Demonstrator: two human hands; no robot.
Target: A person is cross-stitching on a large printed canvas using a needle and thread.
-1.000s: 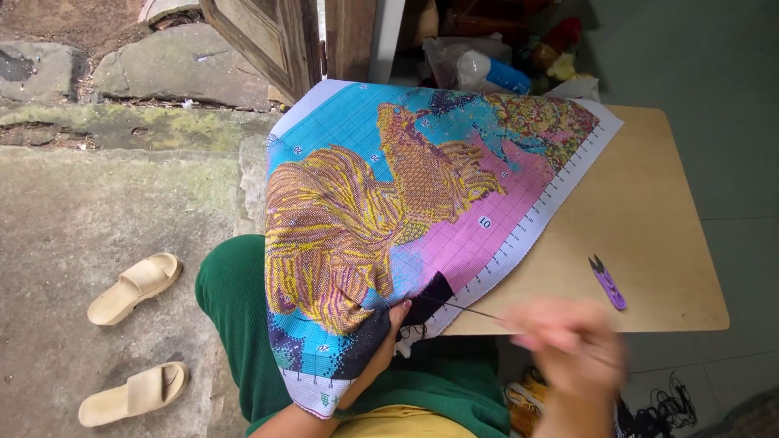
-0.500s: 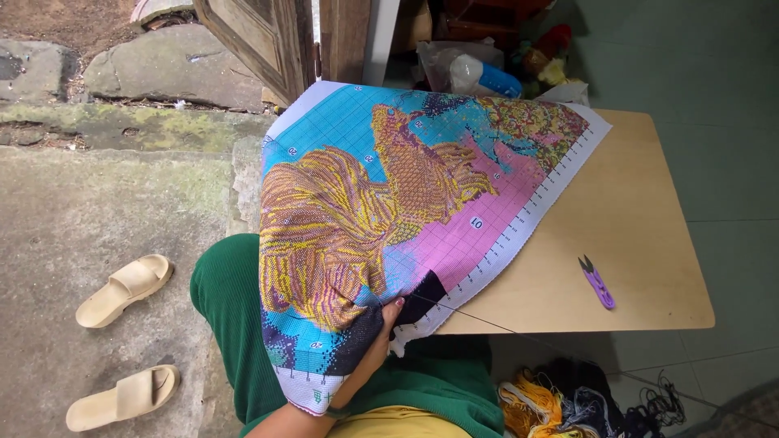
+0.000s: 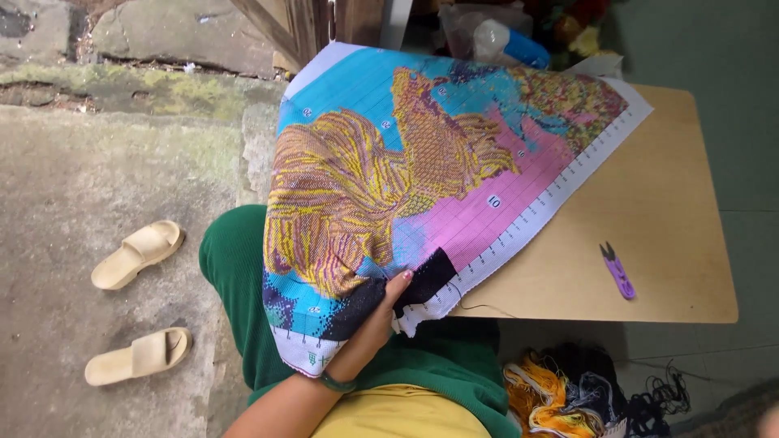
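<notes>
Tabletop (image 3: 673, 243) right of the cross-stitch canvas (image 3: 422, 170) lies open, interrupted only by purple thread snips (image 3: 618, 271); far edge crowded by plastic bags (image 3: 495, 32); thread skeins (image 3: 568, 397) block the floor beneath

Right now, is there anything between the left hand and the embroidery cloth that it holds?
Nothing visible. The left hand grips the lower edge of the embroidery cloth directly, fingers on its dark stitched patch. The purple thread snips lie apart on the wooden table. The right hand is out of view.
</notes>
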